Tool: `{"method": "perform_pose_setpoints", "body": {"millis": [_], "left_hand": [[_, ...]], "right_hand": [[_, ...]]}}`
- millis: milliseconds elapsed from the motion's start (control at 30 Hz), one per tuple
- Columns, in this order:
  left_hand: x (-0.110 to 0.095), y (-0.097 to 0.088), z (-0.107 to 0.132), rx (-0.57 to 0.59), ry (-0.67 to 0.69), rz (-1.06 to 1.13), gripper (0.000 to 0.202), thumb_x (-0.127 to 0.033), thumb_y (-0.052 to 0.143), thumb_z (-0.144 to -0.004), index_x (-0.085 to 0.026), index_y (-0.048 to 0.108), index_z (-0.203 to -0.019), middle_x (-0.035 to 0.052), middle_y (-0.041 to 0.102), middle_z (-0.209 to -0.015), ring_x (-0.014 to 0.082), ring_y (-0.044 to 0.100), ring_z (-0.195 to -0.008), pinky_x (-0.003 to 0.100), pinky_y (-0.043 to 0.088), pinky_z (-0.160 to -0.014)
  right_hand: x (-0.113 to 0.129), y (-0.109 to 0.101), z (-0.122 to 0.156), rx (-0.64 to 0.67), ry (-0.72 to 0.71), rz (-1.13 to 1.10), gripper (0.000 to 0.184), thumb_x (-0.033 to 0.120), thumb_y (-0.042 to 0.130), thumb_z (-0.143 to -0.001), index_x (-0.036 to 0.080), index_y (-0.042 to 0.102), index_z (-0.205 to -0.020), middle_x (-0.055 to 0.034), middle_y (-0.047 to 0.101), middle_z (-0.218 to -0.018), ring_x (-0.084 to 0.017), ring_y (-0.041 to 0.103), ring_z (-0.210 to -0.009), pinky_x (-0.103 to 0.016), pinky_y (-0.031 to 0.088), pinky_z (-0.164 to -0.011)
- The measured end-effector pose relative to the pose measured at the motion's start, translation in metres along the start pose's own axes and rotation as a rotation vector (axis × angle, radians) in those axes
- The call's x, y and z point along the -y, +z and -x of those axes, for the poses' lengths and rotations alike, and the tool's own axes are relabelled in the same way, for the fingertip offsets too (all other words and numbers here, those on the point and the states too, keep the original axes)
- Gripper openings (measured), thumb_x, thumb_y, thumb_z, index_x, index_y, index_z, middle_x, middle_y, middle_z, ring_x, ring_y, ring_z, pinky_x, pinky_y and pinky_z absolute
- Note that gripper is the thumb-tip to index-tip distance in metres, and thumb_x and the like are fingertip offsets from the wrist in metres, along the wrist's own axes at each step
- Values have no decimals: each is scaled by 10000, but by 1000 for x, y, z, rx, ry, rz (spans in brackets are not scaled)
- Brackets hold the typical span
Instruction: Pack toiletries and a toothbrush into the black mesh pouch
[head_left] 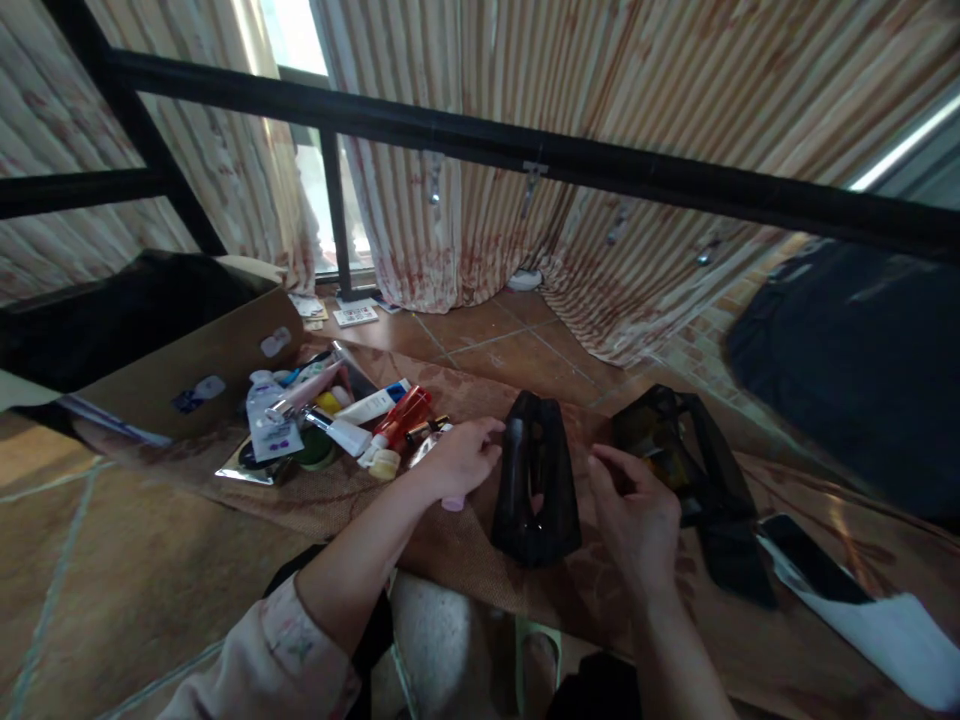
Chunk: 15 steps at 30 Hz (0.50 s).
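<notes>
Evidently, black mesh pouch stands at frame centre, between left hand and right hand.
Probably light, soft; best held by its side rims. Left fingers curl, hold unclear; right fingers slightly parted, apparently empty.

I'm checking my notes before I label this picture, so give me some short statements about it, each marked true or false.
1. A dark bag stands between the left grip and the right grip. True.
2. The right grip is wrapped around that bag. False: the right grip is apart from it, with cloth showing between them.
3. A second dark bag stands farther right. True.
4. The red tube lies to the right of both bags. False: the red tube lies to their left, among other tubes and bottles.
5. The cardboard box is to the left of the red tube. True.
</notes>
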<state>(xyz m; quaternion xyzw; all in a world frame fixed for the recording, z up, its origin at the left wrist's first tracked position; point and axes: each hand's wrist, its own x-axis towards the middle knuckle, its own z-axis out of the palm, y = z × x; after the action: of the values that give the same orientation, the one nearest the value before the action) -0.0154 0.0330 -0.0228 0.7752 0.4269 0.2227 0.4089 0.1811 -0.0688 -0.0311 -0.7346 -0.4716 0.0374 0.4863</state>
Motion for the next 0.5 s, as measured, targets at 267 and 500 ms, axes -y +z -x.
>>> {"method": "perform_pose_setpoints", "body": {"millis": [267, 500], "left_hand": [[-3, -6, 3, 33, -44, -186, 560, -6, 497, -731, -127, 623, -1263, 96, 742, -1067, 254, 689, -1008, 343, 520, -918], [0, -2, 3, 110, -10, -192, 556, -57, 504, -740, -127, 624, -1278, 153, 688, -1245, 301, 644, -1158, 406, 489, -1020]], "right_hand": [[2, 3, 5, 135, 185, -169, 440, 521, 694, -766, 163, 740, -1018, -122, 754, -957, -256, 705, -822, -371, 557, -711], [-6, 13, 7, 343, 195, -132, 670, 473, 789, -638, 182, 648, -1225, -143, 705, -1142, -283, 701, -922, -455, 572, -806]]}}
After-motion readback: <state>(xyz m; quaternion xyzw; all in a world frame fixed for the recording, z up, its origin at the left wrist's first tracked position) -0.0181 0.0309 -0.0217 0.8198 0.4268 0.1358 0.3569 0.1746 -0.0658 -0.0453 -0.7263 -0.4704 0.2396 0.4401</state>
